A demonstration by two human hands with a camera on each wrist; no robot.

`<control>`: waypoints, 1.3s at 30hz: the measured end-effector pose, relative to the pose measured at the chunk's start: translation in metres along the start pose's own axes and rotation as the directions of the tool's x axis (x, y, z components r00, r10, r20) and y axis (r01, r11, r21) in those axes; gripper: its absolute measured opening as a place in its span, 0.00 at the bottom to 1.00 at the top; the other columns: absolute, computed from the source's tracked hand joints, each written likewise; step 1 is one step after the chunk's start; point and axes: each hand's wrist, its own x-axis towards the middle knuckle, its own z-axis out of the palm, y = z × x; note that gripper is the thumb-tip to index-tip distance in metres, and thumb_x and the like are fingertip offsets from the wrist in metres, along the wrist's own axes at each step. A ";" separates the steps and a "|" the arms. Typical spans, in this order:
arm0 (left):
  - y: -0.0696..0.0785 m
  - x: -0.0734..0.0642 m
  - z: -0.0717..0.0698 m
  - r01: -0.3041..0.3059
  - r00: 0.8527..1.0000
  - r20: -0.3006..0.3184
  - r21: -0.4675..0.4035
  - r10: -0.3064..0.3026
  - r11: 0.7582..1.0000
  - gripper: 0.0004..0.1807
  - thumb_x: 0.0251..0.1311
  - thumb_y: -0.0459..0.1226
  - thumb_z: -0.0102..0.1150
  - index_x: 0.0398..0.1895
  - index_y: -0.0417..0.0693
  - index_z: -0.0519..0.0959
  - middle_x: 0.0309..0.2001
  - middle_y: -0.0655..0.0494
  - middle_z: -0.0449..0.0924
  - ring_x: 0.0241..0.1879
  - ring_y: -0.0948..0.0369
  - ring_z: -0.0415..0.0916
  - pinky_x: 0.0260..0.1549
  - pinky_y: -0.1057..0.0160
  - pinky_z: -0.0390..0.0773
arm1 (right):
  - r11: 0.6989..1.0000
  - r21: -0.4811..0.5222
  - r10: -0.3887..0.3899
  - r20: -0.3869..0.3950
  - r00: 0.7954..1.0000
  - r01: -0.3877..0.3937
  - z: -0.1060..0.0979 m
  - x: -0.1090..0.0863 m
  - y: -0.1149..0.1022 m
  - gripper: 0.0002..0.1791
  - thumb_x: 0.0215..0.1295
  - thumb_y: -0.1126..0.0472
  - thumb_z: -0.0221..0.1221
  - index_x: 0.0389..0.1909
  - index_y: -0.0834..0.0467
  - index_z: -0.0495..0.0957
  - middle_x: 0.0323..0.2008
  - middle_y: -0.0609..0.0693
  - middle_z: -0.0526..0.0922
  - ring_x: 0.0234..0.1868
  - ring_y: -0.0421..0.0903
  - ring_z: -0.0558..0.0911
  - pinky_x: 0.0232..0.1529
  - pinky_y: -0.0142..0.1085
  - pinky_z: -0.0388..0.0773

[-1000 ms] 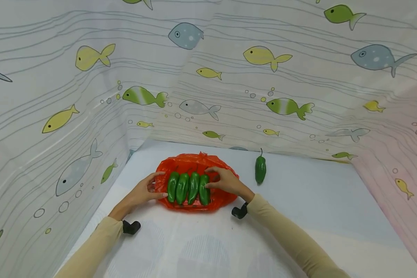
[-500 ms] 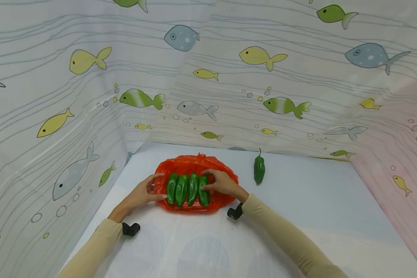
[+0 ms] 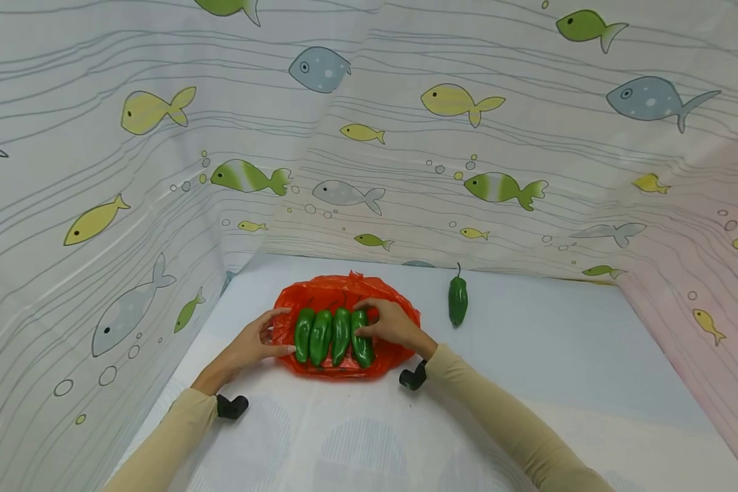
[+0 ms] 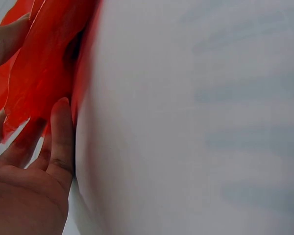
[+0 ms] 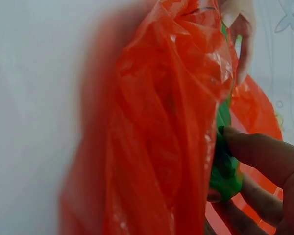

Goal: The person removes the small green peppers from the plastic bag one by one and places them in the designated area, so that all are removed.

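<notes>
Several glossy green chili peppers lie side by side in an open red plastic bag [image 3: 406, 355] on the table. My right hand [image 3: 396, 324] pinches the rightmost chili pepper [image 3: 363, 348] between thumb and fingers; the right wrist view shows the thumb [image 5: 262, 152] on its green side, with the fingers beyond. At the bag's left side my left hand [image 3: 249, 345] holds the bag wall, its thumb near the leftmost chili pepper [image 3: 304, 335]. In the left wrist view, red film partly covers some of its fingers [image 4: 62, 137]. Another chili pepper [image 3: 458, 301] lies apart, right of the bag.
Fish-patterned sheets [image 3: 369, 157] rise as walls at the back and both sides. The white table [image 3: 369, 430] extends in front of the bag and to its right. Each wrist wears a small black camera [image 3: 232, 407].
The rightmost pepper's lower end has swung slightly right, and the right hand has moved a little left with it. My left hand keeps its place on the bag. The head view has shifted slightly.
</notes>
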 end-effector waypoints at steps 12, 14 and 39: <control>0.000 0.000 -0.001 0.010 1.000 -0.003 0.011 -0.010 1.000 0.46 0.56 0.44 0.78 0.76 0.58 0.64 0.71 0.45 0.66 0.57 0.46 0.72 0.52 0.54 0.74 | 0.999 0.039 -0.010 -0.001 1.000 0.010 -0.007 -0.004 -0.005 0.31 0.60 0.51 0.75 0.64 0.51 0.78 0.52 0.50 0.80 0.44 0.48 0.79 0.41 0.37 0.82; 0.000 0.000 -0.001 0.012 1.000 -0.004 0.013 -0.012 1.000 0.46 0.56 0.44 0.78 0.77 0.58 0.64 0.71 0.45 0.65 0.58 0.46 0.72 0.52 0.54 0.74 | 0.999 0.046 -0.019 -0.001 1.000 0.019 -0.008 -0.004 -0.004 0.32 0.59 0.50 0.75 0.64 0.51 0.78 0.52 0.50 0.80 0.43 0.47 0.80 0.40 0.37 0.82; 0.001 -0.003 0.000 0.006 1.000 -0.012 0.018 -0.005 1.000 0.46 0.57 0.44 0.77 0.77 0.59 0.63 0.71 0.44 0.65 0.58 0.45 0.72 0.53 0.53 0.74 | 0.996 0.088 -0.008 0.034 0.999 0.005 -0.022 -0.023 -0.017 0.31 0.58 0.46 0.76 0.62 0.46 0.80 0.51 0.48 0.81 0.46 0.47 0.81 0.43 0.39 0.81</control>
